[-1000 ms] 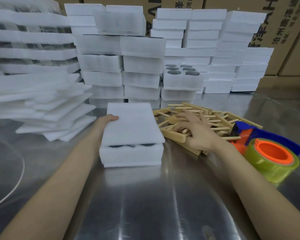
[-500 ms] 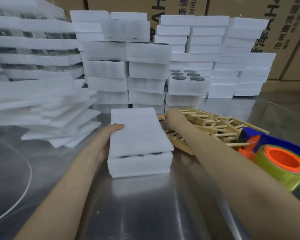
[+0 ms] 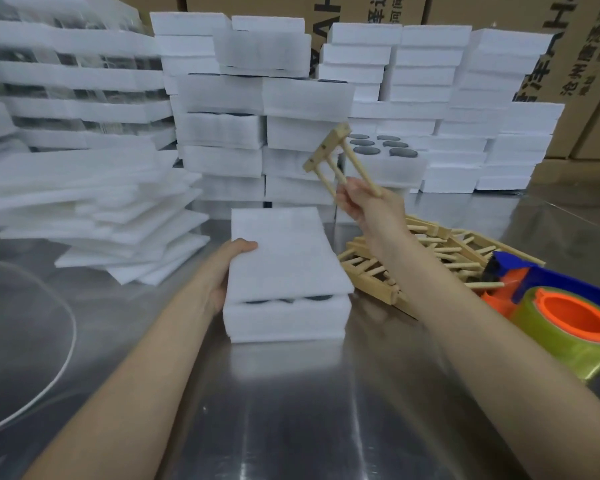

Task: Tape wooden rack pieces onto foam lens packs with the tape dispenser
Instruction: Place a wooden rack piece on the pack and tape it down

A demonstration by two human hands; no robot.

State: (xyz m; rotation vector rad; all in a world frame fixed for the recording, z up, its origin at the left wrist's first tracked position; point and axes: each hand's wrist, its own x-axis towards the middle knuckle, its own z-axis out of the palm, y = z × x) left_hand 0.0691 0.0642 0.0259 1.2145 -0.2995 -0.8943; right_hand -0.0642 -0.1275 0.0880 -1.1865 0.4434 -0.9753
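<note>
Far left, a clear disc (image 3: 21,334) is cut off by the frame edge, and loose foam sheets (image 3: 111,216) are seen fanned out beyond it on the steel table (image 3: 291,410). Now the left hand (image 3: 227,271): it is set against the left side of the foam pack (image 3: 284,268) with the thumb laid over the top edge, so the pack is gripped and steadied. Its fingers are hidden by the foam, and how they lie cannot be told. The pack is laid flat mid-table, its long axis running straight away from the person. Dark shapes are glimpsed in the slit between its two layers, too little to make out.

Up and to the right, the right hand (image 3: 364,206) is raised beyond the pack's far right corner. A rack piece (image 3: 329,154) is pinched there by its pegs, bar uppermost and tilted, well clear of the foam. So the piece is to be brought down and leftward by that hand, with its bar probably turned to suit the pack's length.

Further right, a pile of rack pieces (image 3: 440,254) is partly covered by the forearm. The tape dispenser (image 3: 565,317) is cropped at the edge, and its blade and tape end cannot be seen.
</note>
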